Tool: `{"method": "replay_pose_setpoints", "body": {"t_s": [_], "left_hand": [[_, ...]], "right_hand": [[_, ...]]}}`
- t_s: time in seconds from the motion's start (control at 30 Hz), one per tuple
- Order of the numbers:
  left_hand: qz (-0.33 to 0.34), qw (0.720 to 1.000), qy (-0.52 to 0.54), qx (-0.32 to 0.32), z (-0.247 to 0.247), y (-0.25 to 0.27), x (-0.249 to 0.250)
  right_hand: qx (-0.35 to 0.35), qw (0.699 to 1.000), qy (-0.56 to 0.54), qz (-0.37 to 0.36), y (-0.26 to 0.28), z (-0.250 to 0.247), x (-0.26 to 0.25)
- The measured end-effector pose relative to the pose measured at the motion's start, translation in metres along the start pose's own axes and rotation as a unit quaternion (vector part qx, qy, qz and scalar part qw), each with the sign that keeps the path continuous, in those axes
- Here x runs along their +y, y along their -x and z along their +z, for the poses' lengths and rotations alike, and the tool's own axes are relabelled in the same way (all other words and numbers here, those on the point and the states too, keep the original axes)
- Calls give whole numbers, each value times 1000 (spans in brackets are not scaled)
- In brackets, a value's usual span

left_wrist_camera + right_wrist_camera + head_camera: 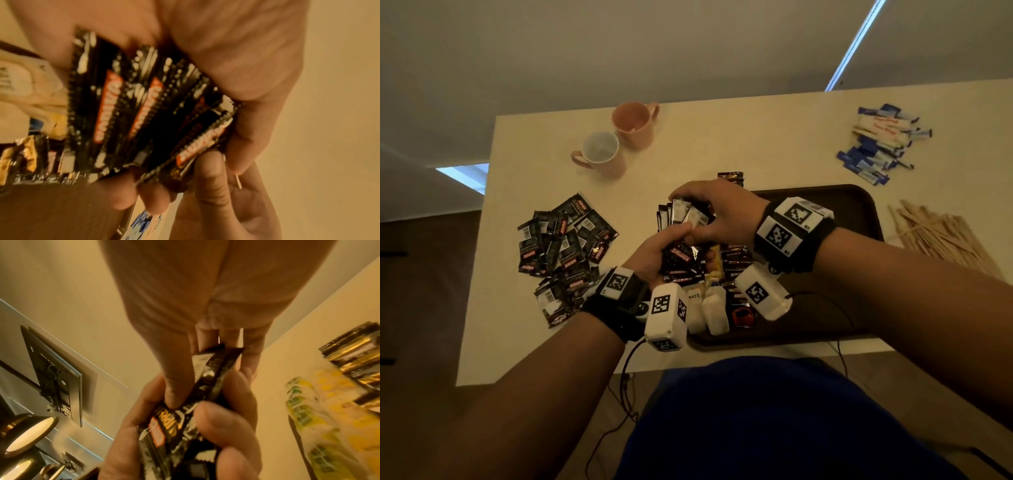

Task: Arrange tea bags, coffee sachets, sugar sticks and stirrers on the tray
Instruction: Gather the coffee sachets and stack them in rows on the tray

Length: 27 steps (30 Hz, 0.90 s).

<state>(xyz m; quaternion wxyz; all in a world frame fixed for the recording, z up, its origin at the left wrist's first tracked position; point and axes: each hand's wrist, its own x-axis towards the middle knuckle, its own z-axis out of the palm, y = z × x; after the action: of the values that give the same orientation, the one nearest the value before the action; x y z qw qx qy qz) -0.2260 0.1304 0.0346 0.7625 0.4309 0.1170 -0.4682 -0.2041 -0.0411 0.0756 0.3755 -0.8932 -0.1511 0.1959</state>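
A bundle of black coffee sachets (681,255) is held upright over the left end of the dark brown tray (825,205). My left hand (695,246) grips the bundle from below, thumb on its front. My right hand (690,219) pinches the sachets' top edges from above. The left wrist view shows the coffee sachets (144,105) fanned out in that palm; the right wrist view shows the sachets (185,418) squeezed between both hands. More dark sachets (736,260) and white tea bags (712,308) lie on the tray beneath. Sugar sticks (880,144) and wooden stirrers (935,236) lie on the table.
A loose pile of coffee sachets (565,246) lies on the table left of the tray. Two pink mugs (633,123) (601,152) stand at the back. Yellow-green tea bags (308,402) show beside my right hand. Cables hang off the table's near edge.
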Motion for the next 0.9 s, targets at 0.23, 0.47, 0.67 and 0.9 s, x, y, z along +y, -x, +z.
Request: {"method": "replay_pose_setpoints", "body": {"t_s": [0.23,0.47,0.67,0.9], "left_hand": [[62,991,12,118,72,-8,-34],[81,982,42,165,123,-30,-65],[46,983,75,160,135,-30,-82],[13,991,68,117,118,-29,-78]], "right_hand": [[-97,995,1,-29,53,-13,32],[-87,992,-96,-1,103,-31,61],[-53,991,-123,-30,135,-30,83],[-19,996,-43,-72,138,-21,91]]}}
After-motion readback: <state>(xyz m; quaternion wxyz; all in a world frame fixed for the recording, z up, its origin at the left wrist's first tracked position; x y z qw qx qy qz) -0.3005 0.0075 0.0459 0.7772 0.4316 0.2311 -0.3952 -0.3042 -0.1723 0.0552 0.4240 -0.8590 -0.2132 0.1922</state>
